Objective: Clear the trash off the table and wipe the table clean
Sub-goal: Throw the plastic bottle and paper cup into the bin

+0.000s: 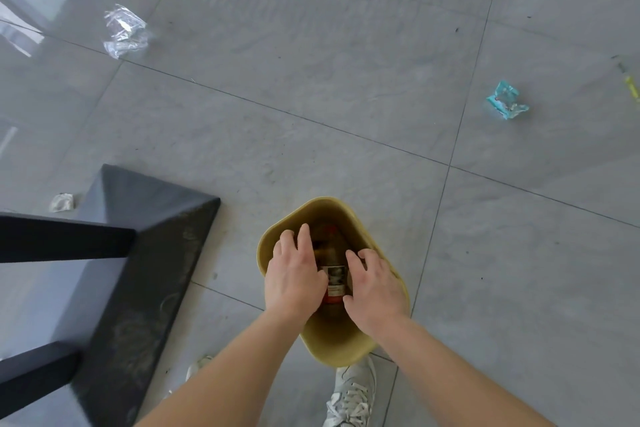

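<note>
A tan trash bin (349,347) stands on the grey tiled floor at my feet. Inside it lies a brown bottle (335,279) with a red cap and a white and red label. Both hands are over the bin's mouth. My left hand (294,274) is on the bottle's left with its fingers spread and flat. My right hand (374,291) is on the bottle's right, fingers apart and slightly bent. Both thumbs lie close to the label; I cannot tell whether they touch it. The dark table's corner (149,218) juts in from the left.
Trash lies on the floor: a clear plastic wrapper (124,31) at the upper left, a teal wrapper (507,100) at the right, a crumpled paper (62,202) beside the table, a yellow-green stick (631,85) at the right edge. My white shoe (353,392) is behind the bin.
</note>
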Demonstrator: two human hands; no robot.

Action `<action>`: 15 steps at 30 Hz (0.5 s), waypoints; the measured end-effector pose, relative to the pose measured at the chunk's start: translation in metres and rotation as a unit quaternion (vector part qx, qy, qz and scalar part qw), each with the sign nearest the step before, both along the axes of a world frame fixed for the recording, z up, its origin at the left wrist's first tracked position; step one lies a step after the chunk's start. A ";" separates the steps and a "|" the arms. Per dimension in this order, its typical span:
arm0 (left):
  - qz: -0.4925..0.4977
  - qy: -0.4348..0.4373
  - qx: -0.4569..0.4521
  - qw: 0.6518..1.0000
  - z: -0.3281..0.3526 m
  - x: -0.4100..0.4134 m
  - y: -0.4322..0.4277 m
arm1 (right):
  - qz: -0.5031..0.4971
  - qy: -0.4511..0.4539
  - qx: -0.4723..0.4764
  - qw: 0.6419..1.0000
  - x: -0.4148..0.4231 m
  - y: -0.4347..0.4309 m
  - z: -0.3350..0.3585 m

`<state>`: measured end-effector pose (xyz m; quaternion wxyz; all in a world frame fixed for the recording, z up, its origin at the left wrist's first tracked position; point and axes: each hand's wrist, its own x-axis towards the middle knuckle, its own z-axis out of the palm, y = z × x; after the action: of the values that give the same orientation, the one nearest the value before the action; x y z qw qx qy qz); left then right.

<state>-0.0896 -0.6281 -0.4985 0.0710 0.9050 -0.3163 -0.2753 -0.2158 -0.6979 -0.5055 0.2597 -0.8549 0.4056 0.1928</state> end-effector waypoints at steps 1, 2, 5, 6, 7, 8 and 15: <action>-0.010 -0.005 0.002 1.000 0.002 0.001 0.003 | 0.000 -0.002 0.001 1.000 0.001 -0.001 0.003; -0.015 -0.007 0.004 1.000 0.006 0.002 0.005 | 0.000 -0.003 0.003 1.000 0.001 -0.002 0.007; -0.021 -0.004 0.010 1.000 0.019 0.002 0.010 | -0.002 -0.004 0.005 1.000 0.004 -0.004 0.021; -0.026 -0.003 0.013 1.000 0.025 0.003 0.012 | -0.002 -0.004 0.005 1.000 0.005 -0.004 0.026; -0.033 -0.005 0.014 0.999 0.032 0.003 0.014 | -0.002 -0.004 0.003 1.000 0.005 -0.005 0.033; -0.042 -0.009 0.015 0.999 0.039 0.003 0.016 | -0.001 -0.006 0.001 1.000 0.005 -0.005 0.040; -0.072 -0.035 0.012 0.997 0.122 0.003 0.038 | 0.015 -0.015 -0.013 1.000 0.013 -0.003 0.125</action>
<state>-0.0870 -0.5899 -0.3761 0.0293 0.8895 -0.3800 -0.2520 -0.2027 -0.7007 -0.3802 0.2513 -0.8673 0.3909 0.1783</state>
